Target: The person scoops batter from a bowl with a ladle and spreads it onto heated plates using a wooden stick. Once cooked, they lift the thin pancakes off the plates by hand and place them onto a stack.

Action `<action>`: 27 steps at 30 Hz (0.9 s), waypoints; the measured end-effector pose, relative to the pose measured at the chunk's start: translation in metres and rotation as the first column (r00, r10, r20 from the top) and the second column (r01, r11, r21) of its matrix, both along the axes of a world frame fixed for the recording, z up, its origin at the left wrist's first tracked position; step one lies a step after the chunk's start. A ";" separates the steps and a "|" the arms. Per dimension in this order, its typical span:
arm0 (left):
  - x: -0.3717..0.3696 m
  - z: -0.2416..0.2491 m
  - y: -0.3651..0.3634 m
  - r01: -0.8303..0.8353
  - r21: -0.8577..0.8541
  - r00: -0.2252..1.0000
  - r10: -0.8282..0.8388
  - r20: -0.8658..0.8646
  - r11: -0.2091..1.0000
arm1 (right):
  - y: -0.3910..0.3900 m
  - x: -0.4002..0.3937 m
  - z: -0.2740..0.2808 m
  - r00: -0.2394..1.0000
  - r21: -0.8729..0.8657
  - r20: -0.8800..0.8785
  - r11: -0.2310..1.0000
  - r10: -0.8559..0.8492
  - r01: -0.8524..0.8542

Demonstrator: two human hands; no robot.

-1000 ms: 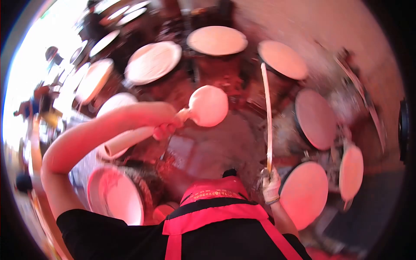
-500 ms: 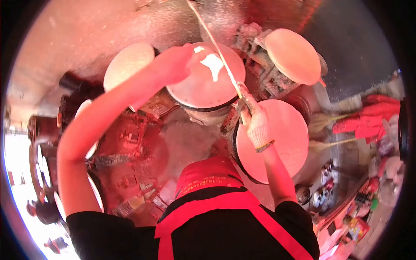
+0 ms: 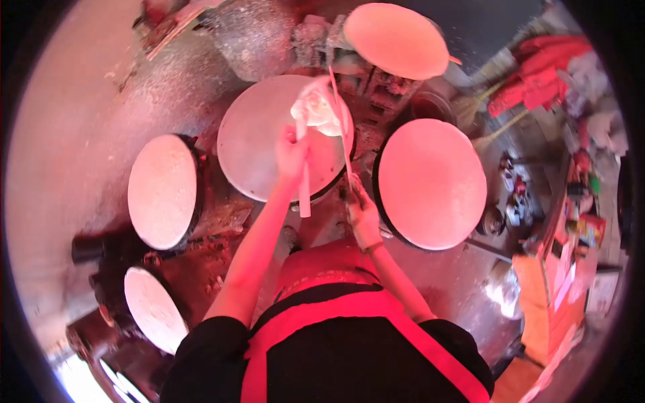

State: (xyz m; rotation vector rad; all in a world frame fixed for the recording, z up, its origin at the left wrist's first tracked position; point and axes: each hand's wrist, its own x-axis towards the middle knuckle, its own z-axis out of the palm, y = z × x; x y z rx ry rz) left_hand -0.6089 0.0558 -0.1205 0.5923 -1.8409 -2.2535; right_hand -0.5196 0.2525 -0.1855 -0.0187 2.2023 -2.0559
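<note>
My left hand [image 3: 291, 152] grips the handle of a pale ladle [image 3: 310, 119] held over a round grey griddle [image 3: 252, 144], where a white patch of batter [image 3: 327, 124] lies under the ladle's bowl. My gloved right hand [image 3: 363, 216] holds a long thin stick [image 3: 341, 127] that reaches up across the griddle's right side, beside the batter. A red apron and black shirt fill the bottom of the view.
Round griddles with pale pancakes stand around: one at right [image 3: 430, 183], one at top [image 3: 396, 39], two at left [image 3: 163, 190] [image 3: 154, 307]. Brooms [image 3: 494, 127] and red cloth [image 3: 537, 60] lie at upper right. Boxes and bottles [image 3: 571, 228] line the right side.
The view swung from a ring of many griddles to this one. My left hand brought the ladle down and tipped batter onto the grey griddle; the right hand lowered the stick beside it.
</note>
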 end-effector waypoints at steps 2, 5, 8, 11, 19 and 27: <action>-0.004 0.032 -0.018 -0.030 0.042 0.996 0.034 -0.080 0.999 | -0.036 -0.003 0.003 0.995 -0.020 -0.015 0.995 -0.102 0.102; 0.005 0.132 -0.075 0.311 0.354 0.911 -0.172 -0.374 0.882 | -0.080 -0.019 0.038 0.915 -0.267 0.381 0.931 -0.135 0.248; 0.017 0.181 -0.098 0.299 0.388 0.930 -0.175 -0.325 0.872 | -0.075 -0.011 0.061 0.839 -0.442 0.544 0.841 -0.027 0.313; 0.049 0.167 -0.145 0.294 0.330 0.954 -0.255 -0.158 0.897 | -0.075 0.019 0.059 0.849 -0.470 0.515 0.791 -0.113 0.390; 0.157 0.091 -0.171 -0.082 0.253 0.951 0.000 0.310 0.964 | -0.167 -0.004 0.057 0.787 -0.365 0.530 0.752 -0.317 0.549; 0.185 0.072 -0.179 -0.175 0.403 0.939 0.029 0.342 0.898 | -0.154 -0.048 0.085 0.861 -0.364 0.507 0.918 0.050 0.160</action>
